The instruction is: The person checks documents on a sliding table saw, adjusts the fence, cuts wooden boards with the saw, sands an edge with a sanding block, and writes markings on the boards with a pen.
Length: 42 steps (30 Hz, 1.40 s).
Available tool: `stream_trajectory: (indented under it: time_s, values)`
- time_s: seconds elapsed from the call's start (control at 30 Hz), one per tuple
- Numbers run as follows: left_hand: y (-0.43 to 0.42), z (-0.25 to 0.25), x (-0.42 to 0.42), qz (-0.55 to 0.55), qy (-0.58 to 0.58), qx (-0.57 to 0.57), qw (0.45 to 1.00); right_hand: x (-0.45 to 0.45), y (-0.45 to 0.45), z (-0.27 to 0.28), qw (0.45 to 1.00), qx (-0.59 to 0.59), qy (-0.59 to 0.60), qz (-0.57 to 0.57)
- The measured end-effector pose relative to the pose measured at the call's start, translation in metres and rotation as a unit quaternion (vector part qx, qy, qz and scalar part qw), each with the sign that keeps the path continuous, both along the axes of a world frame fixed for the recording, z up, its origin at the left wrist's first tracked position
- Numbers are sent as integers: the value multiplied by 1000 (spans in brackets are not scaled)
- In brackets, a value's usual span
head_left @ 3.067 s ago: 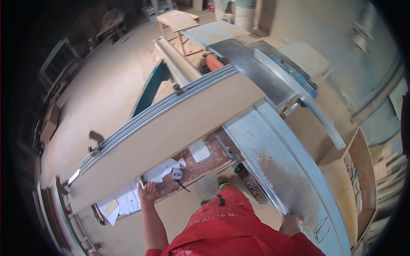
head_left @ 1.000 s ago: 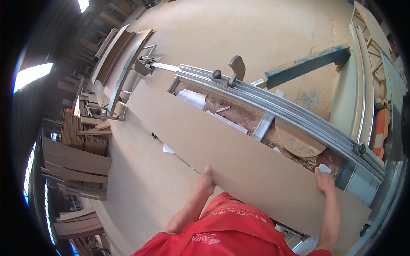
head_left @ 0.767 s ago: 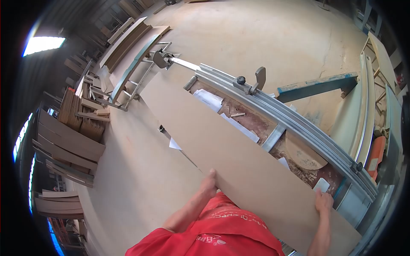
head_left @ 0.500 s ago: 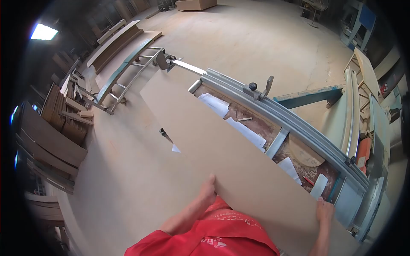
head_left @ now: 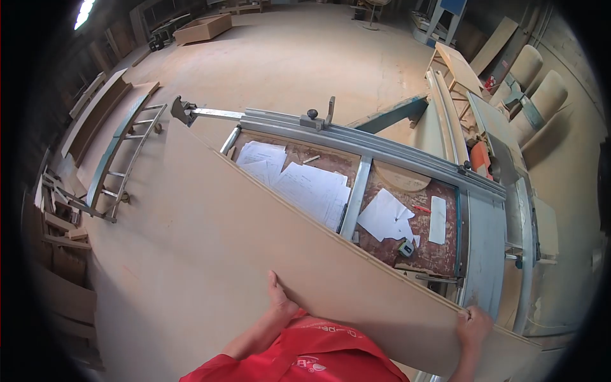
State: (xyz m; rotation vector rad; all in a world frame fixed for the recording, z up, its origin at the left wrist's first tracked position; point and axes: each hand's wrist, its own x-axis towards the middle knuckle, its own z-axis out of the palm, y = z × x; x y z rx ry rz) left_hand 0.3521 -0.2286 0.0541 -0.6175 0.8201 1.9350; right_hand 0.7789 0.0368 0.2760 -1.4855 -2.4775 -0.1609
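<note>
A long, brown fibreboard panel (head_left: pixel 356 280) slants across in front of me, its long far edge turned toward the machine table. My left hand (head_left: pixel 281 298) grips its near edge, thumb on the upper face, with the other fingers hidden underneath. Over the far edge, close to the right end, my right hand (head_left: pixel 474 323) is curled. Just beyond the panel lie white paper sheets (head_left: pixel 312 191), a tape measure (head_left: pixel 406 247) and a red pencil (head_left: pixel 421 209) on the worn table surface.
A metal fence (head_left: pixel 280 123) with a clamp stop (head_left: pixel 313 118) runs along the table's far side. On the left stands a wheeled rack (head_left: pixel 130 149). Stacked boards (head_left: pixel 63 274) line the left edge. A large box (head_left: pixel 203 28) sits farther back on the floor.
The view has swung right, so more of the table, the papers and the tape measure show. The panel has tilted, showing its far edge, while both hands keep hold of it.
</note>
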Motion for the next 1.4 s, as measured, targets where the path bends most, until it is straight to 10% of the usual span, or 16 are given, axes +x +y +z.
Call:
stream_trajectory:
  time_s: [0.57,1.03,1.4]
  values:
    - [-118,41,193,-256,38,79,963,292,-429,-14,960,117,47,-252]
    - [-55,61,298,-542,65,142,825,266,-689,-59,833,161,50,-526]
    - [-27,21,385,-677,33,-9,735,220,-758,-108,573,-293,67,-762]
